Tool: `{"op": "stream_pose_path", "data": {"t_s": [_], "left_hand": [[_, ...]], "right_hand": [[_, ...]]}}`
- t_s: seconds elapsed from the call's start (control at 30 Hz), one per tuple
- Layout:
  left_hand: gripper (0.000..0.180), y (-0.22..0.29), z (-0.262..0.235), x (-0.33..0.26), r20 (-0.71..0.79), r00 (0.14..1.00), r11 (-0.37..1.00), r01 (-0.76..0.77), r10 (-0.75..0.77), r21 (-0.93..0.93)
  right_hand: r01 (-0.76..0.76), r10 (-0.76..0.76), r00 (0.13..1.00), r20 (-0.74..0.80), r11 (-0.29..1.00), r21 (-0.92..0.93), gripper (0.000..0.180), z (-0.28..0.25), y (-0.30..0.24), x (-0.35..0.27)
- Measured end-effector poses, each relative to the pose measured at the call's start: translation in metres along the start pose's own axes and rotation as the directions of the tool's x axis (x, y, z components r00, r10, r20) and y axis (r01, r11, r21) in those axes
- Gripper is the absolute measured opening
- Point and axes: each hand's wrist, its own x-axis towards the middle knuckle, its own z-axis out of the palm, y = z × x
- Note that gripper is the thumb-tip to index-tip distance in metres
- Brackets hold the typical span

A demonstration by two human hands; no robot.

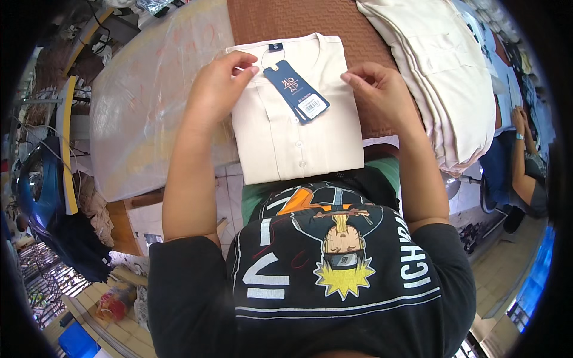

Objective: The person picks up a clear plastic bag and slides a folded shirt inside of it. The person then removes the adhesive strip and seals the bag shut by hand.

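A cream folded shirt (322, 143) with a button placket lies in front of me, its lower edge close to my lap. On its front rests a dark blue hang tag (292, 89) with a white sticker, looped by a string near the collar. My left hand (224, 83) is at the shirt's upper left shoulder, thumb and forefinger bent in a pinch on the cloth. At the upper right edge, my right hand (382, 92) pinches the fabric, thumb on top and the other fingers curled, partly hidden.
Beneath the shirt is a brown textured surface (298, 21). A stack of cream garments (441, 77) stands to the right. On the left lies a large plastic-wrapped bundle (161, 101). Another person's arm (524, 173) shows at the far right.
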Motion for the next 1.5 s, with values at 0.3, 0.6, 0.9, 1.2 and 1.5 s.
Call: {"op": "stream_pose_path", "data": {"t_s": [0.3, 0.6, 0.9, 1.2, 1.5], "left_hand": [[0.032, 0.001, 0.034, 0.0, 0.016, 0.999, 0.996, -0.037, 0.038, -0.079], [0.033, -0.031, 0.009, 0.017, -0.179, 0.984, 0.988, -0.015, -0.013, -0.155], [0.042, -0.099, -0.019, 0.074, 0.153, 0.984, 0.961, 0.131, -0.096, -0.242], [0.025, -0.045, 0.0, 0.041, 0.055, 0.991, 0.987, -0.119, 0.125, -0.107], [0.015, -0.04, 0.033, 0.03, -0.014, 0.997, 0.996, -0.08, 0.081, 0.023]], "right_hand": [[-0.215, 0.232, 0.931, 0.281, 0.972, -0.091, 0.031, 0.015, -0.046, -0.018], [-0.173, 0.192, 0.952, 0.237, 0.98, -0.098, 0.027, 0.005, -0.023, -0.016], [-0.017, 0.025, 0.999, 0.048, 0.986, -0.168, 0.03, -0.01, 0.026, 0.081], [0.161, -0.172, 0.984, -0.049, 0.97, -0.181, 0.035, 0.019, 0.013, 0.085], [0.154, -0.173, 0.983, -0.062, 0.96, -0.233, 0.027, 0.004, 0.007, 0.067]]}}
